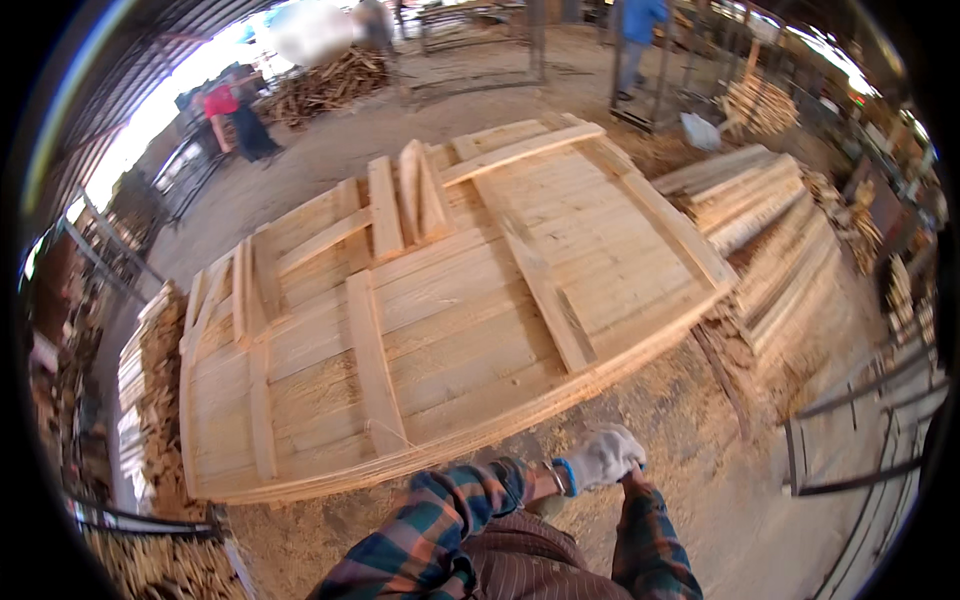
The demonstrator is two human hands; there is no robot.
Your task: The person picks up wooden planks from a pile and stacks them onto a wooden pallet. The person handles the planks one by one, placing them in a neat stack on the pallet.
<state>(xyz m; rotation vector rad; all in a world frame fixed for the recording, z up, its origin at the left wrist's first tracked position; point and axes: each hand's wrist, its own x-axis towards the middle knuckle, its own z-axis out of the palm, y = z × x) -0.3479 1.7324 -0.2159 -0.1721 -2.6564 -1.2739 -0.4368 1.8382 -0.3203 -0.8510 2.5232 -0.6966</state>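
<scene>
My left hand [603, 456], in a white work glove with a blue cuff, reaches across my body to the right. Its fingers are curled in at my right hand [634, 478], and the two meet. What the gloved fingers close on cannot be made out. Only a small part of my right hand shows beside the glove; its fingers are hidden. Just beyond my hands lies a large wooden panel [450, 345] of pale planks on a stack of similar layers. Battens [372, 360] cross it, and several loose boards [384, 208] rest on its far left part.
Stacked timber [750, 200] stands close to the panel's right end. Wood pieces [150, 400] are piled at its left. A metal frame [860, 430] stands at the right. Farther off are a person in red [222, 105], a person in blue [637, 40] and a scrap wood heap [325, 88].
</scene>
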